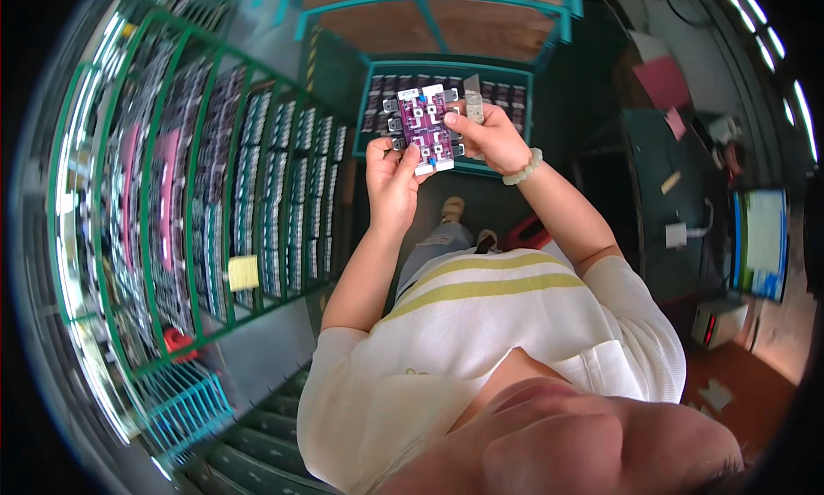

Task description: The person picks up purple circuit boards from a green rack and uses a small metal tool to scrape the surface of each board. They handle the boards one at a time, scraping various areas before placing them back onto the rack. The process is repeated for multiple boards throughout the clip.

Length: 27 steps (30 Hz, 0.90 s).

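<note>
Left hand (390, 173) grips the small purple rectangular circuit board with white end tabs and grey side clips (424, 124) at its lower-left corner, thumb on the bottom edge. Right hand (487, 136) pinches the board's right edge and also holds a thin translucent grey plastic strip (473, 97) behind the fingers. Board sits between both hands, long axis running up and away, slightly tilted. Beyond the hands: green wire crate of similar parts (524, 100); left, green shelving racks (206, 177).

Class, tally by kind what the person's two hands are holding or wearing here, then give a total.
Purple rectangular circuit board with white ends: 1
Thin grey metal strip, in the right hand: 1
Pale beaded bracelet on the right wrist: 1
Total: 3
</note>
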### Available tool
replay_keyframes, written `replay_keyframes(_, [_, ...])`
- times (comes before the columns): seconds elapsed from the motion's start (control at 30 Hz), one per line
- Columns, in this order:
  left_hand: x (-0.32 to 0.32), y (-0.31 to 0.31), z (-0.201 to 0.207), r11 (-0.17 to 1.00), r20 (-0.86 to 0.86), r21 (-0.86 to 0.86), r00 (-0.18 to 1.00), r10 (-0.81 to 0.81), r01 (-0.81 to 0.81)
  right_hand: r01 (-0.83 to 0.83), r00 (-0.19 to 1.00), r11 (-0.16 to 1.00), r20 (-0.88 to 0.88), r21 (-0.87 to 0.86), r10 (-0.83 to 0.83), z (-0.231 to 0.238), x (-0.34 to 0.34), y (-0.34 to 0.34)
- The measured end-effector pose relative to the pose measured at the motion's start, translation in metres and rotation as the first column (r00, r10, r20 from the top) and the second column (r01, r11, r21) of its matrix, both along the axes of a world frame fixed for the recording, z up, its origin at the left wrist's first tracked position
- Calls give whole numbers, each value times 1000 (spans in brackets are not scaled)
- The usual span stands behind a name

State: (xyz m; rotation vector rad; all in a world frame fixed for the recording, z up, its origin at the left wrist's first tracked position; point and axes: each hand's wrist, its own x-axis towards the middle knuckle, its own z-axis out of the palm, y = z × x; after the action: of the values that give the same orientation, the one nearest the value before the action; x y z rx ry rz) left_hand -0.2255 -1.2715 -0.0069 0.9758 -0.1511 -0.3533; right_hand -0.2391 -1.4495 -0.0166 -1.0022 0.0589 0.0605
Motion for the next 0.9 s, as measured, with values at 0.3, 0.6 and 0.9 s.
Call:
replay_keyframes(0.3, [7, 214, 155, 873, 629, -16, 674, 388, -487, -309, 938, 930, 97, -199, 332, 57, 106, 159])
replay_keyframes(0.6, [-14, 300, 249, 884, 855, -453, -337, 394, -116, -444, 806, 880, 353, -170, 475, 120, 229, 321])
replay_keyframes(0.9, [52, 385, 204, 955, 958, -117, 285, 36, 272, -467, 797, 873, 358, -143, 486, 123, 292, 409])
